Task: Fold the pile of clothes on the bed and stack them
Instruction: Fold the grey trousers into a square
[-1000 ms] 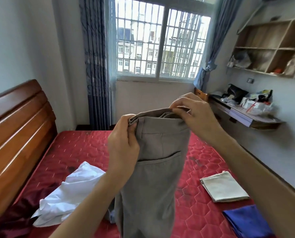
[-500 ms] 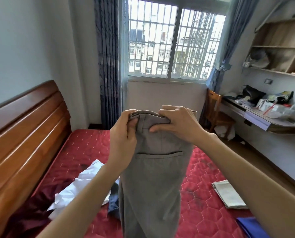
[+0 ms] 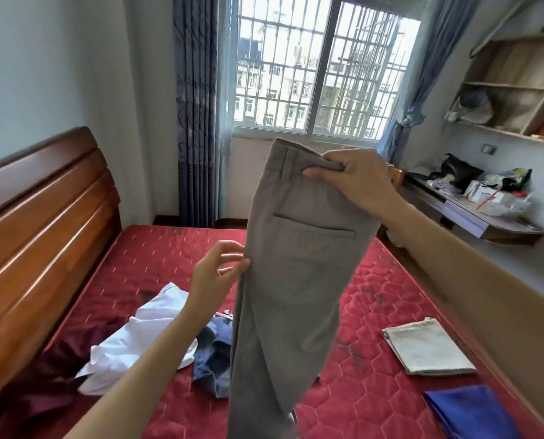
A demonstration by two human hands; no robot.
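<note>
i'd put this at somewhere short of halfway. two pieces look finished: a beige fold (image 3: 429,350) lies flat on the red bed (image 3: 156,258) at the right of the frame, and a blue fold (image 3: 473,413) sits just below it in the lower right corner, near it but apart, so the two are not yet one stack. the piece in work is the grey trousers (image 3: 296,280), hanging upright in the middle of the frame, waistband at the top, back pocket facing me, the legs running down out of the bottom edge. my right hand (image 3: 356,179) has its grip closed on the waistband, thumb in front and fingers curled over the top edge, carrying the whole weight. my left hand (image 3: 213,277) is lower at the centre left, fingers loosely spread, the tips touching the trousers' left edge without a clear pinch on it; i read that grip as wide. the legs seem laid one on the other lengthwise, though i cannot tell how well the hems match since they are out of frame. still to do, at the lower left: a crumpled white shirt (image 3: 144,340), a bunched blue denim (image 3: 213,356) just right of it, and a maroon cloth (image 3: 42,378) against the headboard (image 3: 36,223), none folded. after those, the folds need gathering into a stack.
</note>
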